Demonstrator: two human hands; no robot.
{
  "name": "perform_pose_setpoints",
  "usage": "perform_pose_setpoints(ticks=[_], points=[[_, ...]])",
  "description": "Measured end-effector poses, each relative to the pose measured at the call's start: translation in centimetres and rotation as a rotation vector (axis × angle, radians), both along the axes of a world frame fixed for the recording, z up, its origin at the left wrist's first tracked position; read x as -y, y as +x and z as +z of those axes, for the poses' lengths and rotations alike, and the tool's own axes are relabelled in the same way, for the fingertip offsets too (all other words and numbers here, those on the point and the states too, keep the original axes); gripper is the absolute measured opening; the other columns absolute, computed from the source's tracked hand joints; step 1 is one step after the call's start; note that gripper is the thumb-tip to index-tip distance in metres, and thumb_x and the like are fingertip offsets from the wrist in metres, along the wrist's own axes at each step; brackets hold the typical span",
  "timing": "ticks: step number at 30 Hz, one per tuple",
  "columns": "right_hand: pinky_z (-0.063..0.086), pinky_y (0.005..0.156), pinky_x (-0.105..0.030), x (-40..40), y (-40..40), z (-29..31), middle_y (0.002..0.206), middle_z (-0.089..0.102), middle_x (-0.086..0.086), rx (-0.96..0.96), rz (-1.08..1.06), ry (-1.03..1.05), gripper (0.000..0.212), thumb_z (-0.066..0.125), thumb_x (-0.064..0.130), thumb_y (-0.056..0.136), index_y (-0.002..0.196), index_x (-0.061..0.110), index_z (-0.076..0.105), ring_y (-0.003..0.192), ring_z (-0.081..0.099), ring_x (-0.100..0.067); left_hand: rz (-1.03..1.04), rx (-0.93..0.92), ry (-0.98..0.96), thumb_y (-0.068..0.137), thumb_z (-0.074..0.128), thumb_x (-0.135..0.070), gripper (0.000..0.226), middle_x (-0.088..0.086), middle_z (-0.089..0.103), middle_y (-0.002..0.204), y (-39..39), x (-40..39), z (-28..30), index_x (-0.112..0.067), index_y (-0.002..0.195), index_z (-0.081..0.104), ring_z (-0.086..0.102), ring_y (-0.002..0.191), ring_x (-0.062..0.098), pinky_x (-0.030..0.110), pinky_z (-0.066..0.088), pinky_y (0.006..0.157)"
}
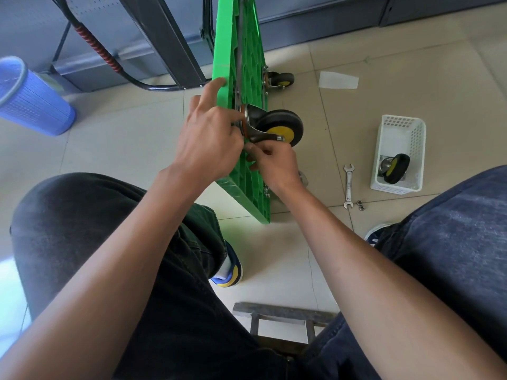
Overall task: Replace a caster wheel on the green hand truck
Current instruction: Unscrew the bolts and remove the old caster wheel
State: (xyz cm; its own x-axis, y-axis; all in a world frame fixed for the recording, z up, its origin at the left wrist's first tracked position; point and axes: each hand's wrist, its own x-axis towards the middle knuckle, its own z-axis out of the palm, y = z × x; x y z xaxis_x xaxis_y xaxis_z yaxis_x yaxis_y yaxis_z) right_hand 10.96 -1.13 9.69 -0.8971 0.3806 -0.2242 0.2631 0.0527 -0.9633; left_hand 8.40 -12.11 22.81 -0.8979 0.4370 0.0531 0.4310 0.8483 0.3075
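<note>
The green hand truck point(247, 50) stands on its edge on the tiled floor, its ribbed underside facing right. A black caster wheel with a yellow hub point(282, 127) sits against that underside on its metal bracket. My left hand point(211, 141) holds the caster's mounting plate against the truck, index finger stretched up along the green edge. My right hand point(271, 165) is just below the bracket, its fingers pinched together against the ribs; what they pinch is hidden. Another caster point(279, 79) is mounted farther along the truck.
A white basket point(399, 127) on the right holds a loose caster wheel point(395, 168). A spanner point(348, 186) and two nuts point(360, 204) lie on the tiles beside it. A blue bin point(30, 100) stands left. A paper scrap point(338, 80) lies beyond. My knees frame the scene.
</note>
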Motion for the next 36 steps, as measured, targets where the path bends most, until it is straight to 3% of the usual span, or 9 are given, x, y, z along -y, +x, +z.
perform_pose_setpoints(ticks=[4,7,9,12,16,21,25,31,36], points=[[0.059,0.079,-0.051,0.2,0.2,-0.3,0.081,0.075,0.003,-0.056,0.006,0.033,0.016,0.072,0.027,0.095,0.093,0.014,0.081,0.08,0.071,-0.022,0.01,0.009,0.006,0.088,0.044,-0.004,0.044,0.008,0.025,0.164,0.0,0.0,0.0,-0.015,0.115,0.076,0.027,0.145,0.037,0.047,0.031,0.115],[0.059,0.08,-0.05,0.1,0.2,-0.2,0.079,0.076,0.002,-0.047,0.007,0.012,0.014,0.073,0.026,0.094,0.088,0.017,0.08,0.078,0.071,-0.024,0.02,0.023,0.021,0.087,0.045,-0.003,0.045,0.006,0.025,0.164,-0.1,0.1,0.1,-0.019,0.115,0.076,0.026,0.146,0.035,0.046,0.03,0.116],[0.058,0.075,-0.047,-0.3,-0.1,0.0,0.075,0.074,-0.009,-0.008,0.013,-0.025,0.024,0.072,0.03,0.093,0.077,0.013,0.078,0.075,0.068,-0.034,0.02,0.027,0.026,0.087,0.045,-0.004,0.045,0.005,0.025,0.164,-0.1,0.1,0.2,-0.021,0.114,0.077,0.026,0.146,0.034,0.045,0.03,0.116],[0.047,0.067,-0.036,-0.5,-0.4,0.1,0.078,0.07,-0.024,-0.006,0.039,-0.076,0.048,0.072,0.042,0.092,0.075,-0.004,0.073,0.077,0.064,-0.044,0.032,0.035,0.029,0.087,0.047,-0.003,0.043,0.004,0.025,0.164,0.0,0.0,0.2,-0.021,0.111,0.078,0.026,0.146,0.033,0.044,0.03,0.116],[0.052,0.067,-0.048,-0.3,-0.3,-0.2,0.074,0.068,-0.027,-0.034,0.042,-0.044,0.049,0.073,0.038,0.093,0.072,-0.006,0.071,0.073,0.063,-0.047,0.042,0.028,0.025,0.088,0.047,-0.004,0.041,0.003,0.025,0.163,0.0,-0.1,0.2,-0.019,0.111,0.078,0.026,0.146,0.032,0.044,0.031,0.115],[0.057,0.076,-0.051,-0.3,-0.2,-0.5,0.074,0.074,-0.002,-0.053,0.048,0.017,0.023,0.071,0.029,0.096,0.077,0.017,0.078,0.072,0.07,-0.028,0.045,0.033,0.035,0.087,0.047,-0.004,0.043,0.003,0.026,0.163,-0.1,-0.1,0.0,-0.02,0.114,0.077,0.026,0.146,0.031,0.044,0.029,0.117],[0.057,0.072,-0.05,0.0,0.0,-0.8,0.074,0.074,0.002,-0.095,0.015,0.104,0.02,0.074,0.03,0.093,0.088,0.013,0.081,0.07,0.069,-0.023,0.046,0.034,0.054,0.087,0.048,-0.004,0.042,0.003,0.027,0.162,-0.1,0.0,0.0,-0.021,0.112,0.077,0.028,0.146,0.029,0.044,0.031,0.117],[0.046,0.066,-0.028,-0.3,0.5,-1.6,0.069,0.065,0.011,-0.095,0.037,0.186,0.015,0.073,0.023,0.094,0.09,0.01,0.08,0.066,0.061,-0.009,0.051,0.041,0.058,0.086,0.048,-0.003,0.04,0.003,0.029,0.161,-0.2,0.1,-0.2,-0.02,0.104,0.079,0.032,0.143,0.03,0.045,0.035,0.115],[0.056,0.074,-0.035,-0.3,0.4,-1.1,0.079,0.074,0.004,-0.053,0.026,0.044,0.016,0.067,0.023,0.095,0.092,0.014,0.08,0.074,0.069,-0.019,0.054,0.03,0.045,0.085,0.048,-0.005,0.038,0.003,0.03,0.16,-0.3,0.1,-0.2,-0.02,0.098,0.08,0.035,0.141,0.032,0.045,0.038,0.113]])
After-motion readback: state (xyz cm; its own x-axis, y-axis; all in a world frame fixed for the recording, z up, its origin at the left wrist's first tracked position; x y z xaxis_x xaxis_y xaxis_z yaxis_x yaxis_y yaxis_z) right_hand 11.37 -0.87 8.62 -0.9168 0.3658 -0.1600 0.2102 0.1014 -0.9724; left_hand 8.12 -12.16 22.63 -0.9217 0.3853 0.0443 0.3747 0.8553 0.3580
